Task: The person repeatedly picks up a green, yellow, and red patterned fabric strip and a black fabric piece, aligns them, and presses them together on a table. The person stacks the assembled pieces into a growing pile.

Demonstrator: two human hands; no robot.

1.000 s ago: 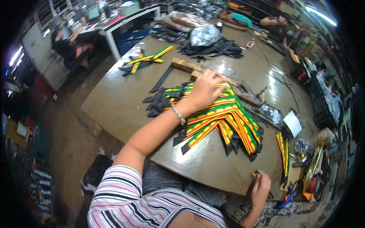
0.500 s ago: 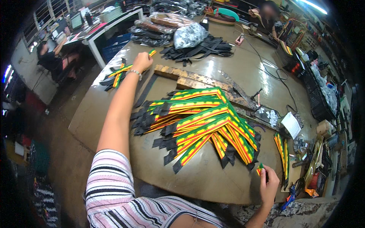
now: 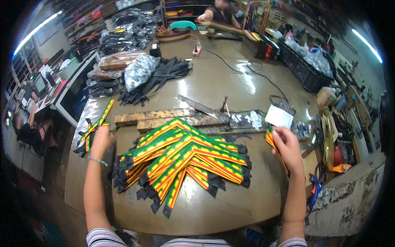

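Observation:
A heap of straps (image 3: 181, 152), striped green, yellow and red with black ends, lies in overlapping V shapes on the table before me. My left hand (image 3: 102, 140) is closed at the table's left side, somewhat blurred, with a striped strap end (image 3: 105, 123) poking out above its fingers. Just beyond it lie crossed striped straps (image 3: 97, 120), partly hidden by the hand. On the right, my right hand (image 3: 288, 147) pinches another striped strap (image 3: 269, 136) between thumb and fingers. Part of that strap runs behind the hand.
Beyond the heap lies a worn wooden bar (image 3: 160, 118) with a metal strip (image 3: 197, 106). Black straps (image 3: 164, 76) and plastic-wrapped bundles (image 3: 140, 72) stand farther back. A white paper pad (image 3: 279, 117), a cable (image 3: 263, 76) and a black crate (image 3: 306, 70) are right. Another person (image 3: 220, 16) works at the far side.
My left hand has come back nearer, and my right hand has moved farther forward with the strap. The view has swung, so the heap sits lower and farther left.

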